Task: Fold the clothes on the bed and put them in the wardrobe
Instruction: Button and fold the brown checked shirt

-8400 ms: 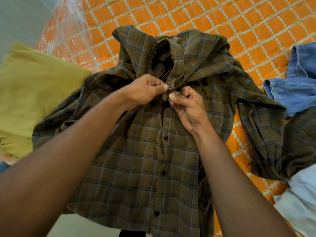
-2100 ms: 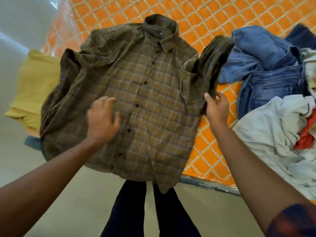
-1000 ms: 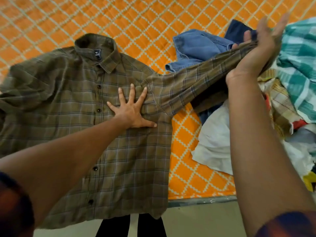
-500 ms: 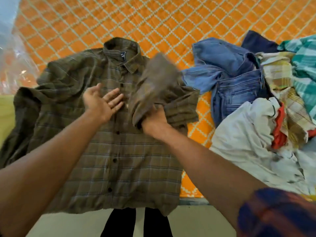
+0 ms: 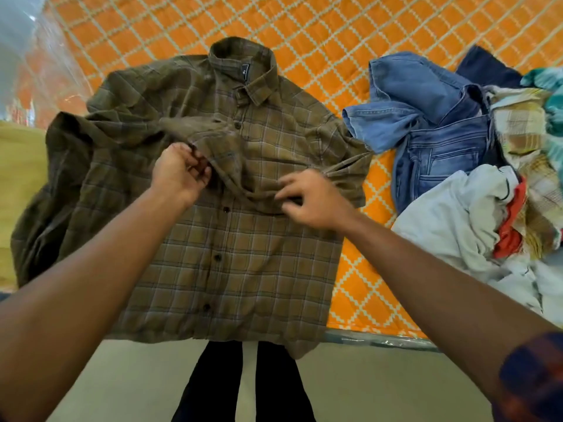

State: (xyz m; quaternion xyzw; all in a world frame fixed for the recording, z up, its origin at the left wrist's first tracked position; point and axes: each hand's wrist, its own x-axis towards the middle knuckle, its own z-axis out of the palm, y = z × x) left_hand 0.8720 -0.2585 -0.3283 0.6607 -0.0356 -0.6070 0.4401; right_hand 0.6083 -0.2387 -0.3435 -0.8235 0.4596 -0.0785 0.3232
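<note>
We log left hand [image 5: 179,173] and right hand [image 5: 310,199] pinching the sleeve [image 5: 240,178] across the shirt [image 5: 243,269], hem overhanging the bed [image 5: 359,300] edge.

Both bare forearms reach away from the near edge, converging toward the middle. The left hand [image 5: 179,173] is curled, thumb and fingers pinching a fold of the plaid shirt [image 5: 243,257]. The right hand [image 5: 310,199], palm down with fingers bent, pinches the cloth just to the right.
</note>
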